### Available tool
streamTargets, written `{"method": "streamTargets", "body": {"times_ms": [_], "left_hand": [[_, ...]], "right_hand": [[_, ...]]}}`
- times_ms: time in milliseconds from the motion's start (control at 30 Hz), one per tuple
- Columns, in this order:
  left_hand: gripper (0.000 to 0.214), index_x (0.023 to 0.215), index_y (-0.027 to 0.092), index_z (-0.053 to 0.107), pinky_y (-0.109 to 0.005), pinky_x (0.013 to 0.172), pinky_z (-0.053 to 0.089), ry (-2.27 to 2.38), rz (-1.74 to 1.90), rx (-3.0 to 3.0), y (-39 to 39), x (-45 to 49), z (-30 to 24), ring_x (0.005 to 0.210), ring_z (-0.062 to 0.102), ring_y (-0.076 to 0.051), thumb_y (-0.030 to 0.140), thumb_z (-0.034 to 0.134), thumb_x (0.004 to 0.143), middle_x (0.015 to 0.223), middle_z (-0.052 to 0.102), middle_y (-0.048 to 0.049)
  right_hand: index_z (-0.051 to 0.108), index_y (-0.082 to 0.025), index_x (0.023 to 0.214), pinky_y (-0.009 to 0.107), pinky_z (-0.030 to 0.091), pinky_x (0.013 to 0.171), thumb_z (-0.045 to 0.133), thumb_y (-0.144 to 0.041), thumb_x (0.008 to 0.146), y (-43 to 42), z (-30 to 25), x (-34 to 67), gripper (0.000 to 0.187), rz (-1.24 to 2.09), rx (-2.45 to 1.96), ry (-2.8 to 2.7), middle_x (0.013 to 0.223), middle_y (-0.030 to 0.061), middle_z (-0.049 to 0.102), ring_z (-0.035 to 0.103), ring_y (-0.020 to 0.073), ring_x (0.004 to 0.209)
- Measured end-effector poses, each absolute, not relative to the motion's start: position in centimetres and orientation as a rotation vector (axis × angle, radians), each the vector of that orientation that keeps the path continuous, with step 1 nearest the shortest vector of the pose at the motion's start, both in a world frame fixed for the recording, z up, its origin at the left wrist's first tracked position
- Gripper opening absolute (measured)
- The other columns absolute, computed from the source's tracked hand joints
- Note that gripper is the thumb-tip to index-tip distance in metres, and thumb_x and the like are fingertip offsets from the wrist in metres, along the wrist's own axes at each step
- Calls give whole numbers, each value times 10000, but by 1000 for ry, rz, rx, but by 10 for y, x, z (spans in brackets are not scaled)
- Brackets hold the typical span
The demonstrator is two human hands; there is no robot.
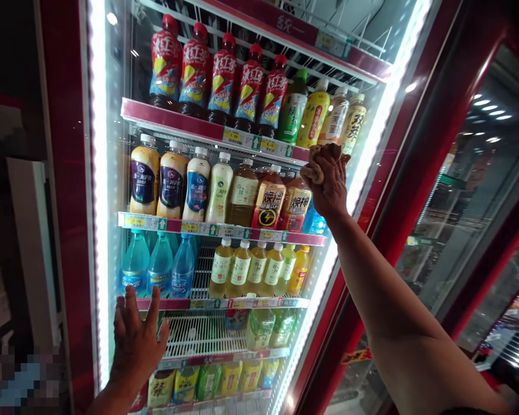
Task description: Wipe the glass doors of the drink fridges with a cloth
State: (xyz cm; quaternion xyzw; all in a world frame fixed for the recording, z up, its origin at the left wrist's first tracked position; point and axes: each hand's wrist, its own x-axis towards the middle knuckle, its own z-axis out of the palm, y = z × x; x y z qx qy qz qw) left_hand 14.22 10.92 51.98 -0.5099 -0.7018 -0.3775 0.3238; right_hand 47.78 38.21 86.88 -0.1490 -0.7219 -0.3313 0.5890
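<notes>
Right hand [332, 185] up at 2 o'clock, fingers bent over a bunched brown cloth [315, 170], gripping it; fingertips partly lost in the folds. Can't tell from here whether the cloth presses the glass front [203, 253]. It overlaps the base of the end bottle [356, 118] in the top row; hand and wrist block most of a blue bottle [319, 219] one shelf down. Left hand [138, 331] at 8 o'clock, fingers spread wide, nothing seen in it, palm hidden; fingertips overlap the turquoise bottles [136, 256], contact with the glass unclear. Left forearm cut off at 7, right arm at 4. Cooler [67, 242] holds bottles in rows: red-labelled ones [224, 80] at 11, dark liquid showing low down; purple-labelled [145, 178] at 9; amber drinks with pale labels [241, 270] at 6, green-labelled [260, 329] below those. Bottom-row bottles [210, 380] at 6 to 7, left end behind the wrist. Light strips [98, 190] line both sides; right hand just inside the right one. Wire rack [199, 337] shows between left hand and green-labelled bottles. Neighbouring glass door [458, 213] at 3, contents murky; pixelated patch [17, 377] at 8.
</notes>
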Motion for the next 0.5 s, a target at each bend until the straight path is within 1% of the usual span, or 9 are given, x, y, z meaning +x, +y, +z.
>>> {"method": "streamTargets", "body": {"times_ms": [100,200,267,400,500], "left_hand": [[1004,1644,362,-54,-759,1219,228,-1852,-990,-1344,109,141,519,1584,-52,-510,192,632,931,1733,-191,-172],[1021,1640,368,-76,-749,1225,225,-1860,-974,-1363,107,142,521,1584,-64,-506,181,632,928,1730,-199,-176],[1027,1638,377,-79,-746,1228,224,-1856,-971,-1369,106,142,521,1585,-73,-500,170,631,926,1731,-196,-173],[1019,1638,396,-46,-751,1220,238,-1838,-980,-1383,104,138,520,1585,-58,-506,145,628,917,1736,-191,-155],[1041,1630,427,-42,-750,1217,259,-1845,-976,-1412,101,134,519,1585,-19,-513,131,640,901,1738,-200,-129]], "right_hand": [[481,-298,1500,626,265,1299,472,-513,1026,378,865,469,520,-766,-351,-1694,1615,74,494,293,289,1598],[473,-313,1512,624,246,1307,436,-475,1034,372,866,464,506,-771,-326,-1821,1633,49,472,262,268,1610],[476,-311,1512,615,240,1311,456,-446,1029,370,871,461,502,-753,-321,-1824,1636,49,468,268,261,1608],[502,-293,1489,611,227,1317,541,-423,998,365,874,450,510,-717,-385,-1701,1621,71,490,263,281,1608],[499,-293,1485,598,234,1319,514,-376,1005,357,868,439,487,-755,-392,-1762,1613,61,504,270,268,1608]]}}
